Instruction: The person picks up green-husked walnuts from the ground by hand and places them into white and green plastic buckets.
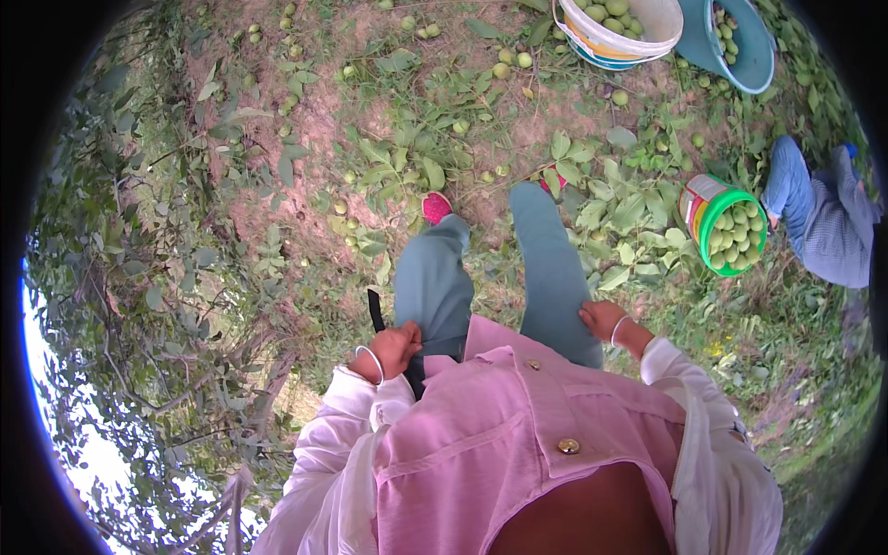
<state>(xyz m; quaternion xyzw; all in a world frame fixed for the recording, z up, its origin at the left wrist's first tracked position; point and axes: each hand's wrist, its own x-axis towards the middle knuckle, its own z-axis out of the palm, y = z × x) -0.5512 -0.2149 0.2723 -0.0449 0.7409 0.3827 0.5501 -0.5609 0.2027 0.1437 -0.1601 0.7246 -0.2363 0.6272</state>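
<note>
I am standing, looking down my pink shirt (518, 435) and grey-blue trousers (435, 277) to my pink shoes (437, 206). My left hand (396, 348), a bangle on its wrist, is curled into a fist against my left thigh, next to a black strap (375, 311). My right hand (602, 319) rests on my right thigh with its fingers bent over the cloth and partly hidden. Neither hand shows any fruit in it. Small round green fruits (500, 69) lie scattered over the soil and leaves ahead of my feet.
A green-rimmed bucket (710, 196) full of green fruits stands to my right. Farther ahead are a white bucket (659, 18) and a teal tub (754, 55), both holding fruit. Another person (828, 222) in blue crouches at the right. Leafy branches (129, 277) crowd the left.
</note>
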